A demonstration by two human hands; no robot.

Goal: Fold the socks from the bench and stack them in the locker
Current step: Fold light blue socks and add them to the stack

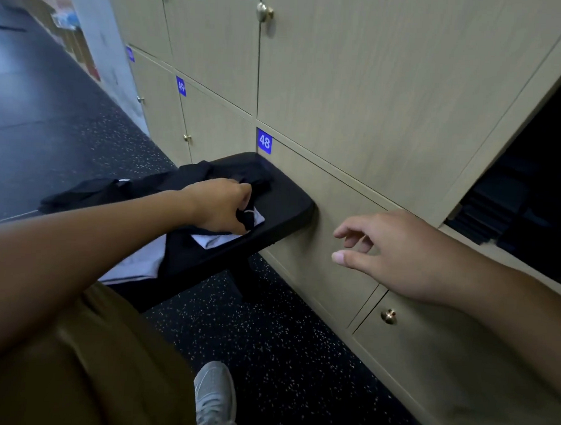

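Note:
A black bench point(289, 201) stands against the lockers, with several dark socks point(191, 173) and pale ones point(135, 264) heaped on it. My left hand point(221, 203) reaches over the pile and grips a black-and-white sock point(251, 218) near the bench's right end. Off to the right, my right hand point(390, 249) hovers in front of the locker doors with fingers loosely spread, holding nothing. An open locker point(530, 197) at the right edge is dark inside, and dark folded items point(484, 221) are stacked in it.
Wooden locker doors point(358, 87) with brass knobs fill the wall; blue labels read 48 point(264, 141) and 49 point(181, 86). The speckled black floor point(282, 357) runs below. My brown-trousered leg point(83, 364) and grey shoe point(214, 399) are at the bottom.

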